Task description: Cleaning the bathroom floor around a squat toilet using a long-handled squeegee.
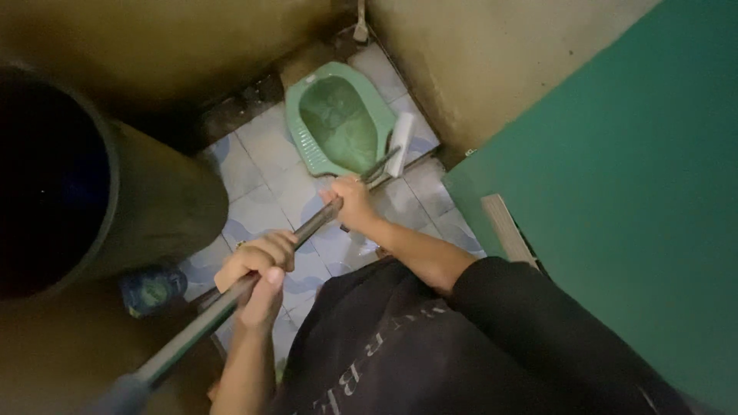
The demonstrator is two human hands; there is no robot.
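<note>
Pale patterned floor tiles (265,192) fill a cramped stall between a dark barrel (115,200) and a green door (615,200); a green squat toilet (342,119) sits at the floor's far corner. Left hand (257,277) is wrapped around the long grey handle (304,230); right hand (355,201) clasps it further along; its long axis runs from near-left up to far-right, white brush head (400,144) resting on the toilet's right rim.
</note>
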